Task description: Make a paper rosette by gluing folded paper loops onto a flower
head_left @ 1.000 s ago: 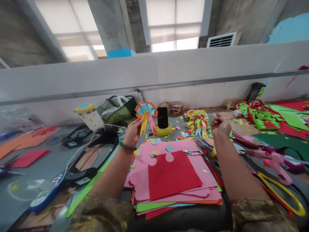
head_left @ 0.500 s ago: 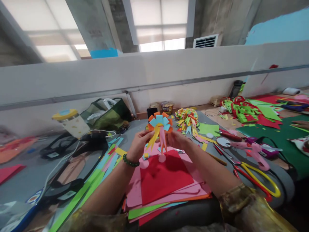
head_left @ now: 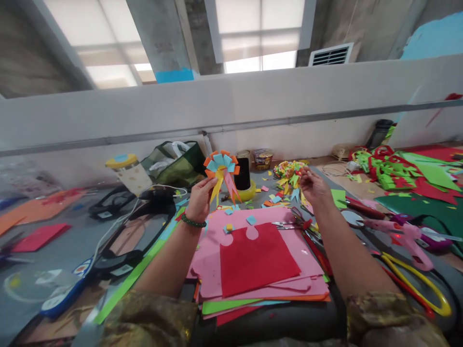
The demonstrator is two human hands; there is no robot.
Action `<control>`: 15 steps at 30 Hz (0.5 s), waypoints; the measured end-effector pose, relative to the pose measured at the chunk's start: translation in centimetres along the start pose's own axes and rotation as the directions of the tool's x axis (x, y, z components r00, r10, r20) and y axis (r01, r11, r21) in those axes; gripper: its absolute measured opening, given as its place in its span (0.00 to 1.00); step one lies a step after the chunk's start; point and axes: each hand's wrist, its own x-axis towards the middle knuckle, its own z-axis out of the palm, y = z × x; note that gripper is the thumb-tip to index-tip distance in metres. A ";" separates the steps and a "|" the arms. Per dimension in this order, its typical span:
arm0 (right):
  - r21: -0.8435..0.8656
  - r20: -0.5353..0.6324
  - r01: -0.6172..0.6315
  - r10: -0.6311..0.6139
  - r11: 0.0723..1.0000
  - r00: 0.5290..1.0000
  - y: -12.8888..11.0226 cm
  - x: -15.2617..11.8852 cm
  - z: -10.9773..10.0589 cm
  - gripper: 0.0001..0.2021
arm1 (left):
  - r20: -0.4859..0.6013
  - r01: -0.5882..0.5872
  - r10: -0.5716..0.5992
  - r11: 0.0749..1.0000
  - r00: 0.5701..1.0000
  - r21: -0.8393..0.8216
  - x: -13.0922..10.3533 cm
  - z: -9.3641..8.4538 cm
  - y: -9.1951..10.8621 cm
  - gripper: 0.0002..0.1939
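Note:
My left hand (head_left: 200,198) pinches a rosette (head_left: 222,166) and holds it up above the table. The rosette has blue and orange loops, with yellow and pink tails hanging down. At the right, my right hand (head_left: 315,187) is raised with its fingertips pressed together, in front of a heap of colourful rosettes (head_left: 287,172). What it holds, if anything, I cannot make out. Below lies a red felt sheet (head_left: 258,260) with round bites cut from its top edge, on a stack of pink sheets (head_left: 206,270). Small scissors (head_left: 285,225) rest on the stack's right side.
A pink glue gun (head_left: 408,238) and yellow-and-red-handled scissors (head_left: 415,279) lie at the right. A phone (head_left: 242,173) stands behind the sheets by a yellow tape roll (head_left: 248,193). At the left are a tumbler (head_left: 129,176), a bag (head_left: 173,164) and black straps (head_left: 119,258).
Both hands held the rosette between them before. The right hand has let go and moved right, toward the heap, while the left keeps the rosette and has shifted left. The view has turned slightly left.

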 end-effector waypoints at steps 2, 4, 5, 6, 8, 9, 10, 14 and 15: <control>0.001 -0.078 0.043 -0.043 0.999 0.996 0.5 0.3 -0.3 0.11 | -0.028 -0.025 0.024 0.999 0.999 -0.025 0.0 0.0 0.4 0.09; -0.007 -0.127 0.070 -0.070 0.998 0.989 1.1 0.3 -0.4 0.12 | -0.047 -0.037 0.035 0.998 0.998 -0.044 -0.2 0.1 0.7 0.08; -0.010 -0.142 0.080 -0.081 0.997 0.987 1.3 0.3 -0.4 0.11 | -0.053 -0.044 0.041 0.998 0.998 -0.053 -0.4 0.2 0.8 0.08; -0.011 -0.154 0.088 -0.088 0.996 0.984 1.4 0.3 -0.4 0.11 | -0.056 -0.056 0.052 0.996 0.997 -0.065 -0.7 0.3 0.9 0.08; -0.022 -0.160 0.106 -0.108 0.994 0.981 1.6 0.2 -0.2 0.10 | -0.036 -0.070 0.068 0.994 0.997 -0.079 -1.6 0.7 0.8 0.09; -0.038 -0.155 0.120 -0.125 0.992 0.980 1.6 0.2 -0.1 0.09 | -0.012 -0.059 0.059 0.995 0.998 -0.075 -2.1 0.9 0.6 0.09; -0.062 -0.144 0.136 -0.144 0.989 0.979 1.6 0.1 0.0 0.09 | 0.020 -0.032 0.033 0.998 0.999 -0.062 -2.8 1.0 0.4 0.09; -0.166 -0.087 0.202 -0.219 0.965 0.972 1.6 -0.4 0.5 0.09 | 0.121 0.143 -0.147 0.989 0.982 0.039 -5.7 1.3 -1.5 0.09; -0.177 -0.081 0.216 -0.233 0.960 0.969 1.5 -0.5 0.6 0.09 | 0.137 0.177 -0.185 0.982 0.973 0.068 -6.5 1.3 -2.2 0.10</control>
